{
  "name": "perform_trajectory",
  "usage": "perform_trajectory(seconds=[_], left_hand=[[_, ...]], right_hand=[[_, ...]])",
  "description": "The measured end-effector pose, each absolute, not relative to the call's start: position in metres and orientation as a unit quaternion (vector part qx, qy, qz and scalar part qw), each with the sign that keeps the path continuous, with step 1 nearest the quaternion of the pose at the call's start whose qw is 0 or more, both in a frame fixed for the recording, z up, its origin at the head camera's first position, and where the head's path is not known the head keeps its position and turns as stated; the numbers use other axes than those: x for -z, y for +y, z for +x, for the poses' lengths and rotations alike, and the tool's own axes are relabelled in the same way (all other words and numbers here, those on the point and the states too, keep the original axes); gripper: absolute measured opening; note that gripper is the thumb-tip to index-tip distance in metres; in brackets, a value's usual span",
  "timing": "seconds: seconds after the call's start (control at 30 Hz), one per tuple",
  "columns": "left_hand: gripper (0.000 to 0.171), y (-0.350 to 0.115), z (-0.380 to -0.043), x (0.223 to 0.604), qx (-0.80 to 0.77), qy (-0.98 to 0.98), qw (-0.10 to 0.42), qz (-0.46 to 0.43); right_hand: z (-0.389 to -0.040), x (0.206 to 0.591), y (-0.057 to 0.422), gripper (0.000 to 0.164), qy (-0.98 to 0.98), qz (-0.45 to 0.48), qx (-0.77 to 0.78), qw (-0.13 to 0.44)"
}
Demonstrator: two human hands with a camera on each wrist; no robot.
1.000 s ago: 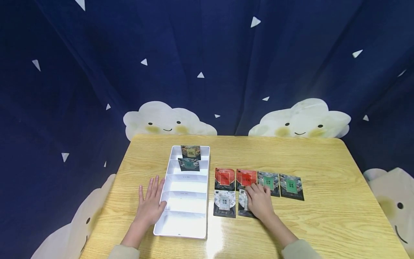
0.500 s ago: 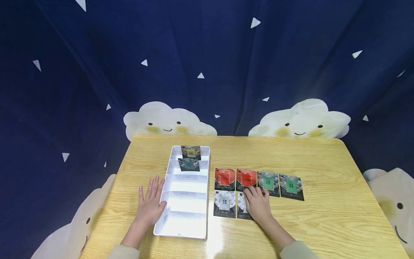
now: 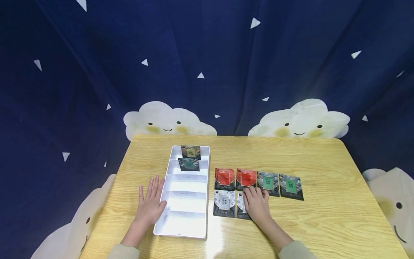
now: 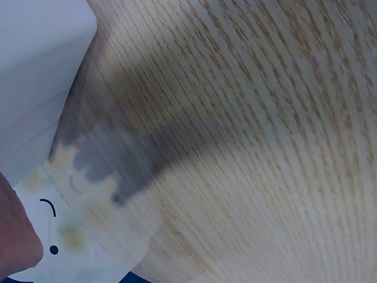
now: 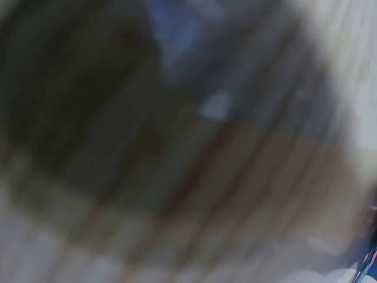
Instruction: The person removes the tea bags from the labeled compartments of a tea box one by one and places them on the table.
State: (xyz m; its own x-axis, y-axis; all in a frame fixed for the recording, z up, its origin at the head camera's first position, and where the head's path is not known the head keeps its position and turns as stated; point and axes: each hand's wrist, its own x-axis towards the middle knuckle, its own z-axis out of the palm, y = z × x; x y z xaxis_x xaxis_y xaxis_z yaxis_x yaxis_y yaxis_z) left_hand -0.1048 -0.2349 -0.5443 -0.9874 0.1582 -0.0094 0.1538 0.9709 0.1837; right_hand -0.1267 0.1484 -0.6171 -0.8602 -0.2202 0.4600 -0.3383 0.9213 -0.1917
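Note:
Fingers of my right hand point(image 3: 257, 203) rest on a black-and-white tea packet point(image 3: 241, 212) lying flat on the table, covering much of it. A matching white tea packet point(image 3: 224, 203) lies just left of it. Above them are two red tea packets point(image 3: 224, 178), with two green-labelled tea packets point(image 3: 268, 183) to their right. My left hand point(image 3: 148, 205) lies with fingers spread along the left side of a white divided tray point(image 3: 207, 201), thumb at its rim. In the tray's two far compartments stand a gold-labelled packet point(image 3: 191, 152) and a green-labelled packet point(image 3: 189, 164).
The wooden table point(image 3: 339, 212) ends at a dark blue curtain point(image 3: 226, 64) printed with clouds and triangles. In the left wrist view, a tray corner point(image 4: 41, 76) stands above the wood grain. The right wrist view is dark and blurred.
My right hand has shifted slightly left and the white packet under it has slid left, closer to its neighbour. The left hand and the tray stay where they were.

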Motion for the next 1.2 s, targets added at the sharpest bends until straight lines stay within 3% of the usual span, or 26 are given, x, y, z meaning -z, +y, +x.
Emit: perform_trajectory(seconds=[0.27,0.67,1.2], left_hand=[[0.07,-0.234,-0.105,0.545,-0.096,0.992,-0.008,0.085],[0.07,-0.233,-0.105,0.543,-0.103,0.992,0.013,0.073],[0.071,-0.234,-0.106,0.543,-0.096,0.993,0.02,0.072]], right_hand=[[-0.126,0.616,0.147,0.012,-0.957,0.137,-0.138,0.215],[-0.13,0.609,0.148,0.01,-0.955,0.137,-0.163,0.208],[-0.175,0.553,0.107,0.022,-0.941,0.173,-0.195,0.215]])
